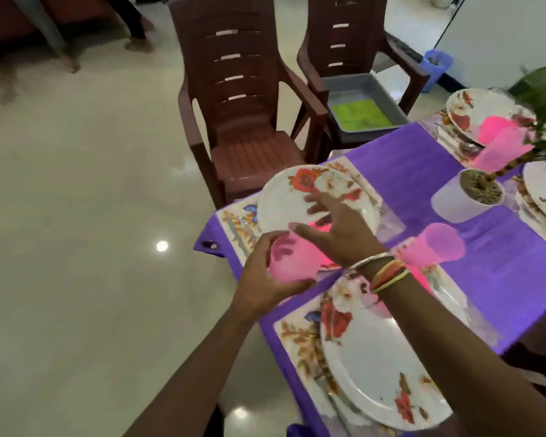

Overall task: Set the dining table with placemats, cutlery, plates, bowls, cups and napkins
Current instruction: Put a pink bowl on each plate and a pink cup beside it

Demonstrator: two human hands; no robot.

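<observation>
The left hand [265, 279] holds a pink cup [292, 266] just at the near edge of the flowered plate [281, 200] that lies at the corner of the worktop [423, 175]. Its fingers [281, 250] are curled round the far side of the cup and show dark through the thin pink wall; the thumb wraps the near side. The cup is tilted, with its mouth towards the plate.

The right hand [338, 234] is stretched out over the same plate, its fingers spread wide and holding nothing. Whether they touch the plate I cannot tell. Something pink glows under the palm, too hidden to make out. Bangles [382, 272] ring the right wrist.

The plate sits on a flowered placemat [234, 222], with cutlery on the mat to the plate's left. A second pink cup [432, 247] stands to the right of the plate, well clear of both hands. Nearer than the plate lies another plate [375, 373] on its own mat. A brown chair [243, 121] stands just beyond the plate, and a white plant pot [454, 203] sits well off to its right.
</observation>
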